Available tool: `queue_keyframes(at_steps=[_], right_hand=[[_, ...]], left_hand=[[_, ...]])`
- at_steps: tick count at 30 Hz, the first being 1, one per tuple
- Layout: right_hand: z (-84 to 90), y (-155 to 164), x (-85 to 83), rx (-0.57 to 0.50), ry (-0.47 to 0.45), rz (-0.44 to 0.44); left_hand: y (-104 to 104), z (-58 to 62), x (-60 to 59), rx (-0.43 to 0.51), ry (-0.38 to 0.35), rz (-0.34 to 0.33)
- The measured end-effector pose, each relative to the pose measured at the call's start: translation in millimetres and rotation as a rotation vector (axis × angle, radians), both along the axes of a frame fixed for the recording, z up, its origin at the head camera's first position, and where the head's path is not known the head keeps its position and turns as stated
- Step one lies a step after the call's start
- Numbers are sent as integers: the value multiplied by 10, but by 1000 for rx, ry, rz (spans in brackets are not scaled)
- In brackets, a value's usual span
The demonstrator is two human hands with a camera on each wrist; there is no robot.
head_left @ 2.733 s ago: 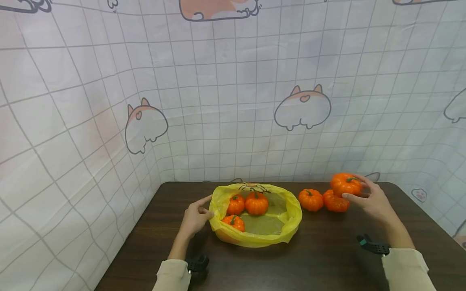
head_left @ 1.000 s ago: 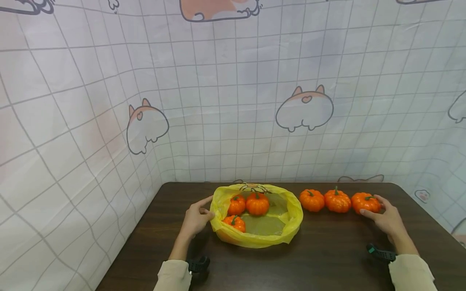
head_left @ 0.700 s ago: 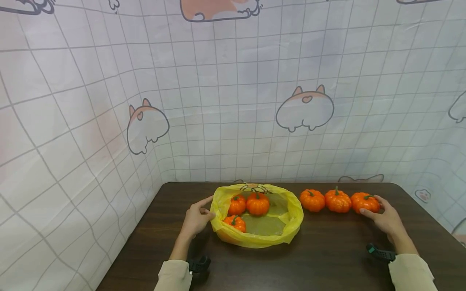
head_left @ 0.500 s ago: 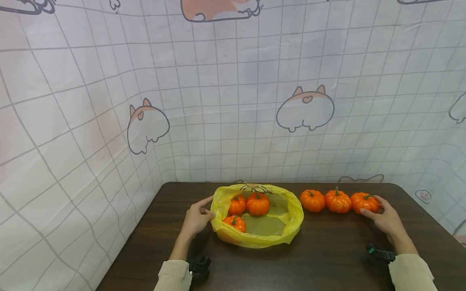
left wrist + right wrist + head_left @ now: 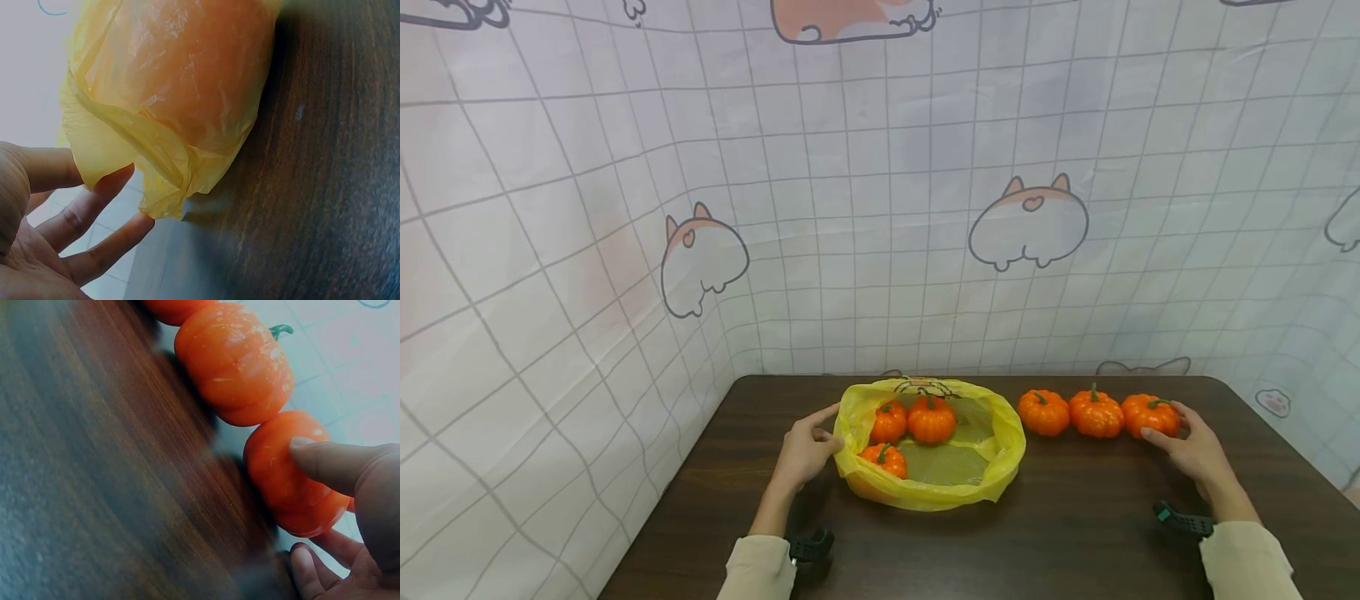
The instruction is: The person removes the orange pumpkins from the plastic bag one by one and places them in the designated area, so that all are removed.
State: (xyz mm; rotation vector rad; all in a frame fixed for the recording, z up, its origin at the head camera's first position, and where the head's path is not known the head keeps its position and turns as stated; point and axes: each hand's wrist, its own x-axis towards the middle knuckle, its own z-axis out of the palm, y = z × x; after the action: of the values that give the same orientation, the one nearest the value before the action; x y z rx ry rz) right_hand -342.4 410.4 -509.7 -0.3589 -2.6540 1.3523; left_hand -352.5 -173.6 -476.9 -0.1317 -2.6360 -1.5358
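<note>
A yellow plastic bag lies open on the dark wooden table. Three small orange pumpkins sit inside it. My left hand pinches the bag's left rim; the left wrist view shows the bag's fold between thumb and fingers. To the right of the bag, three pumpkins stand in a row. My right hand grips the rightmost pumpkin, which rests on the table. In the right wrist view my thumb lies on that pumpkin, fingers curled behind it.
The middle pumpkin and left pumpkin of the row touch or nearly touch each other. A checked cloth with cat prints walls the table at the back and left. Bare tabletop lies in front of the bag.
My right hand, which held the pumpkin in the air above the others, has set it down at the right end of the row and still grips it. The left hand has not moved.
</note>
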Motion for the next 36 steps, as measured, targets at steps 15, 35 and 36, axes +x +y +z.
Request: queue_keyframes(at_steps=[15, 35, 36], right_hand=[[44, 29, 58, 11, 25, 64], [859, -426, 197, 134, 130, 126], [915, -498, 213, 147, 152, 149]], left_hand=[[-9, -15, -10, 7, -1, -4], [-21, -5, -7, 5, -3, -5], [-22, -4, -7, 7, -2, -4]])
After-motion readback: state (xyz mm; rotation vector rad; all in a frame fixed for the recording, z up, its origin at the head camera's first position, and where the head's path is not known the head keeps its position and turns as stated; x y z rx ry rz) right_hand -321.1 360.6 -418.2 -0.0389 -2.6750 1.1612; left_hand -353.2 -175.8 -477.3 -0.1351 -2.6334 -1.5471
